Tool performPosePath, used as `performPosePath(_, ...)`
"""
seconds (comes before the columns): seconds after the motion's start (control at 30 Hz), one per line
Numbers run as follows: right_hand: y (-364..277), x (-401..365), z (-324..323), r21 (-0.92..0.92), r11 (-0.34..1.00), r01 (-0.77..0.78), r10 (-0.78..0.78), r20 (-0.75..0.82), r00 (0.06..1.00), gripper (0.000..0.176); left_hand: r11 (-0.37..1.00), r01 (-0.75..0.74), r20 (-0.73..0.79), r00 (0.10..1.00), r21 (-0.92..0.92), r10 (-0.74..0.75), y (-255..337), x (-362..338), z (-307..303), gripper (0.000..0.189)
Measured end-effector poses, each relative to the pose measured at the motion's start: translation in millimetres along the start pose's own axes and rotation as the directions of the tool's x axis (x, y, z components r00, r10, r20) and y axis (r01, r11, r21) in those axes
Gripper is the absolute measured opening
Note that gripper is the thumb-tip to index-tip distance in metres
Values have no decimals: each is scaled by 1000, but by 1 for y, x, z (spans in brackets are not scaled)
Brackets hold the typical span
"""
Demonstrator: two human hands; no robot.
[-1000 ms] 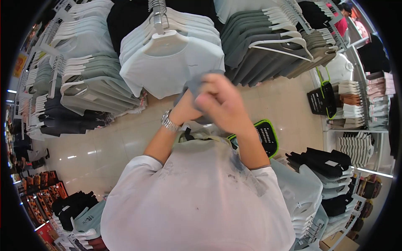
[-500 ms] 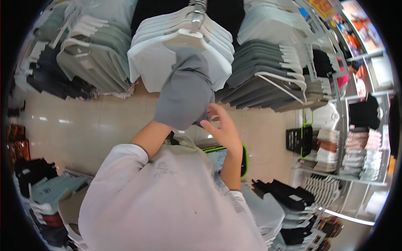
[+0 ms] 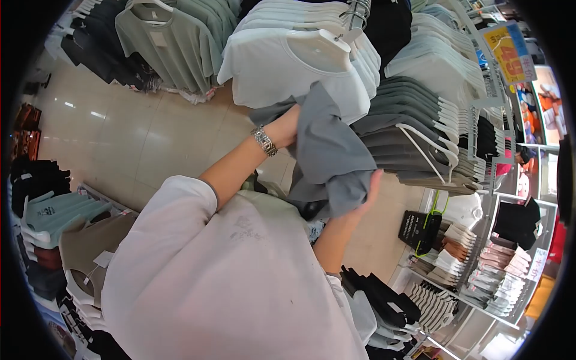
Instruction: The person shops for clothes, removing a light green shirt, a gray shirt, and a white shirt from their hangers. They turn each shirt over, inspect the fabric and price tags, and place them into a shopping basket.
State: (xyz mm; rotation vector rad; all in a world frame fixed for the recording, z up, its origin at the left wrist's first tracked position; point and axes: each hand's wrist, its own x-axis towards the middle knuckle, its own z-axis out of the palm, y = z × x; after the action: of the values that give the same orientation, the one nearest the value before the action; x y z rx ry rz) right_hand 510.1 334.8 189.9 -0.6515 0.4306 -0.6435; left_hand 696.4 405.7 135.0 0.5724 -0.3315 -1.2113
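A crumpled grey garment (image 3: 330,150) is stretched between my hands in the middle of the view; its folds hide what kind it is. My left hand (image 3: 287,127), with a metal watch (image 3: 264,141) at the wrist, grips the cloth near its upper left, fingers covered by it. On the lower right side, my right hand (image 3: 367,195) holds the same cloth, most of its fingers behind the folds. Just beyond the garment hangs a white T-shirt (image 3: 270,66) on a white hanger (image 3: 333,45), first in a row of white ones.
Sage-green T-shirts (image 3: 174,48) hang at the upper left. Dark grey shirts (image 3: 396,120) and a bare white hanger (image 3: 423,153) are to the right. A black basket (image 3: 417,228) stands on the tiled floor (image 3: 129,129). More clothes racks (image 3: 72,216) are at lower left.
My left hand, covered by the grey garment before, now shows at the wrist with its watch. My right hand has closed on the cloth, which is spread wider. The view has turned.
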Motion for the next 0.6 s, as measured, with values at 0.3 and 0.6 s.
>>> performPosePath(0.3,-17,38,-40,313,941,130,-121,-48,992,52,990,83,-169,984,116,-62,2,-6,17,39)
performPosePath(0.6,-26,40,-18,422,905,48,-87,74,993,42,865,-100,208,978,491,-6,-12,-19,19,69)
